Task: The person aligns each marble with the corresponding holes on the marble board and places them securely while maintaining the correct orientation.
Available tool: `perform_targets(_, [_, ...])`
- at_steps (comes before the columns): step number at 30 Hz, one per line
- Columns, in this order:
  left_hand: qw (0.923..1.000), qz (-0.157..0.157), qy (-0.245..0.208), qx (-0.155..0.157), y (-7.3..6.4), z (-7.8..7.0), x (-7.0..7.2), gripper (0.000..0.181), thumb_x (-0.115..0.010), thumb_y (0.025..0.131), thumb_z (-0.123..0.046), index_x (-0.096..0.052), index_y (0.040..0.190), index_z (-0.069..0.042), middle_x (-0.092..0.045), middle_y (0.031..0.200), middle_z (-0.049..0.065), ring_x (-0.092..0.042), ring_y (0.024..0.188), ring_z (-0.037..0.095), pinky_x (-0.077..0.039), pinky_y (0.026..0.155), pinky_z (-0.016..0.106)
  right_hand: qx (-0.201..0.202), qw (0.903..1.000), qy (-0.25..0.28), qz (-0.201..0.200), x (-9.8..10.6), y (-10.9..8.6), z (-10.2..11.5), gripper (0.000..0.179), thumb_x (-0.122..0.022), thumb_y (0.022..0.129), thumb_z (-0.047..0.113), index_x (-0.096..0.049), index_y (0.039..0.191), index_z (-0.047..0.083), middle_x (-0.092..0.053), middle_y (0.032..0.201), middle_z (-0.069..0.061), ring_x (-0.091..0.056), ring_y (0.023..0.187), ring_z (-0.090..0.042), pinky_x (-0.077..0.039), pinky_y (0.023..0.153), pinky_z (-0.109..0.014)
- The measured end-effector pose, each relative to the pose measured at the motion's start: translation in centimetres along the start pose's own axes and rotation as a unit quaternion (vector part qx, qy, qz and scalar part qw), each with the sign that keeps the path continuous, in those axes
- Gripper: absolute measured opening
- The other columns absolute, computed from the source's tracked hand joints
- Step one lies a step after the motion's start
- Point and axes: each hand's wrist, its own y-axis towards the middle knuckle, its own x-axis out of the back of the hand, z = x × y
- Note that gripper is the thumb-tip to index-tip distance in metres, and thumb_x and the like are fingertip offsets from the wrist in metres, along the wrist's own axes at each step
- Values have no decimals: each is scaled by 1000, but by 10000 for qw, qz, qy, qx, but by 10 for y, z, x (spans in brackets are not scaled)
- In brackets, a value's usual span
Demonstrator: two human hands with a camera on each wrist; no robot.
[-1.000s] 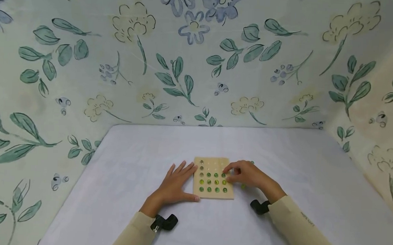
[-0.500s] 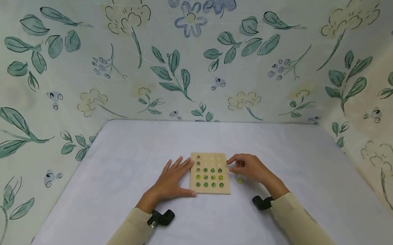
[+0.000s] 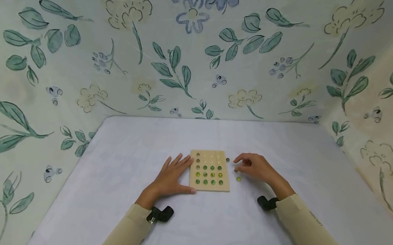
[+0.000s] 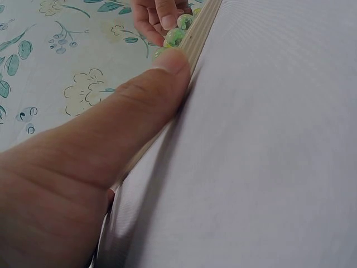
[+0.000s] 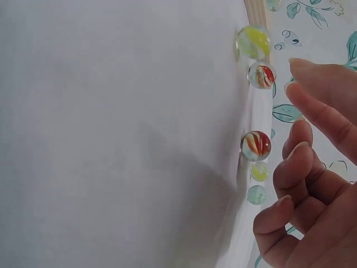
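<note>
Shifting rightward since the earlier frame, the bare right hand (image 3: 257,168) is hanging over the white cloth-covered table (image 3: 231,222), thumb and forefinger parted, apparently gripping nothing. Opposite, the bare left hand (image 3: 168,181) is lying spread against the pale rectangular wooden board (image 3: 210,188). Small round glass marbles (image 3: 213,182) are probably going to prove light, hard and slippery, wanting a fingertip pinch across the middle. Fourteen are sitting on the board; five are lying loose beyond its right edge: two red-streaked marbles (image 5: 256,146), two yellow-streaked marbles (image 5: 252,42), one pale-green marble (image 5: 256,195).

Illegible lettering (image 3: 315,218) on the right sleeve (image 3: 307,229)
</note>
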Motion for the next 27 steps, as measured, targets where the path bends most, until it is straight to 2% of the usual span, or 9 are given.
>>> perform_targets(7, [9998, -147, -99, -112, 1, 0, 4, 110, -67, 69, -75, -27, 154, -18, -23, 159, 1, -9, 148, 27, 0, 116, 54, -105, 9999, -72, -54, 7, 1, -3, 16, -72, 88, 19, -71, 103, 17, -53, 77, -1, -48, 73, -18, -42, 59, -27])
perform_targets(14, [10000, 24, 14, 49, 1, 2, 2, 112, -62, 67, -81, -22, 155, -24, -19, 160, -4, -5, 148, 22, 3, 117, 49, -50, 10000, -23, -75, 10, -5, -6, 16, -73, 86, 19, -71, 101, 13, -54, 76, -1, -48, 71, -18, -41, 57, -25])
perform_targets(20, [10000, -75, -50, -30, 0, 2, 1, 111, -64, 68, -78, -24, 155, -21, -21, 159, -3, -7, 148, 23, 2, 117, 51, -140, 9999, -57, -67, 11, -10, -11, 14, -73, 86, 18, -71, 100, 15, -53, 75, -1, -47, 72, -18, -40, 58, -26])
perform_targets(27, [10000, -32, -27, -20, -1, 0, 1, 111, -64, 68, -79, -24, 155, -22, -21, 159, -3, -7, 148, 23, 2, 117, 51, -262, 9996, -50, -64, 12, -13, -17, 13, -73, 85, 17, -70, 97, 15, -52, 77, -2, -47, 74, -19, -40, 59, -26])
